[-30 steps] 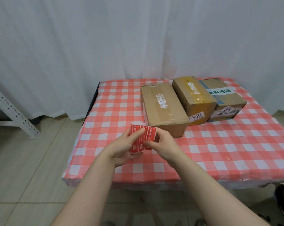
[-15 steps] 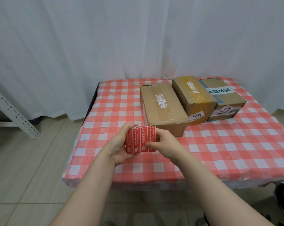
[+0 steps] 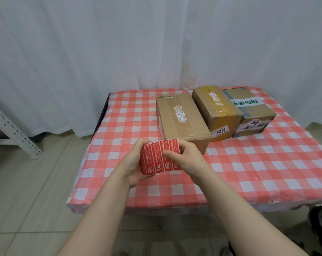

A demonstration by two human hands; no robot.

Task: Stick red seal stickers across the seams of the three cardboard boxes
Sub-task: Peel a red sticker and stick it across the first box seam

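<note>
Left hand grips the sticker roll; right hand pinches its unrolled strip. Peel one sticker from a corner, slowly, avoiding creases.

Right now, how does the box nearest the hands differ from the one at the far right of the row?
The nearest box is brown with clear tape and a torn white label; the far-right box has a white band with green lettering. The nearest box looks longer, the far-right box shorter. Both are closed cardboard, and neither bears any of the red seal stickers yet.
</note>
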